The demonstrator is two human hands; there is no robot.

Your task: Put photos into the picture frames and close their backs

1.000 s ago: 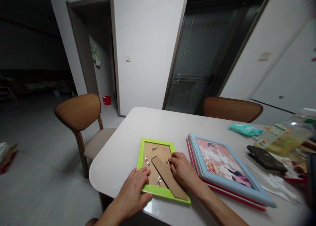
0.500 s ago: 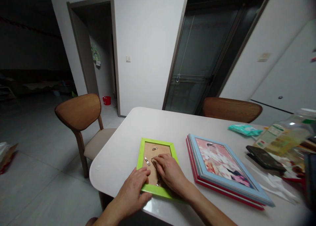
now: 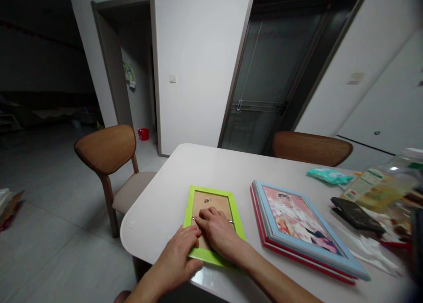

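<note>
A lime-green picture frame (image 3: 235, 212) lies back side up on the white table, its brown backing board (image 3: 202, 203) showing. Metal clips sit on it: one (image 3: 207, 200) near the top, one (image 3: 193, 218) at the left edge and one (image 3: 231, 221) at the right edge. My left hand (image 3: 181, 252) rests on the frame's lower left corner, fingers lying flat on the board and thumb apart. Over the middle of the board is my right hand (image 3: 216, 230), its fingers bent and together, fingertips near the left clip. What is under its fingers is hidden.
Right of the green frame is a stack of frames (image 3: 297, 219), a blue one with a picture on top. Farther right are a dark object (image 3: 357, 215), a teal packet (image 3: 330, 176), a large bottle (image 3: 376, 186) and tissues (image 3: 376, 252). Wooden chairs (image 3: 107, 148) stand around the table (image 3: 155, 192).
My right hand has shifted slightly left, its fingertips now near the left edge. The left clip now points across the frame's edge, and the clip at the right edge has come into view.
</note>
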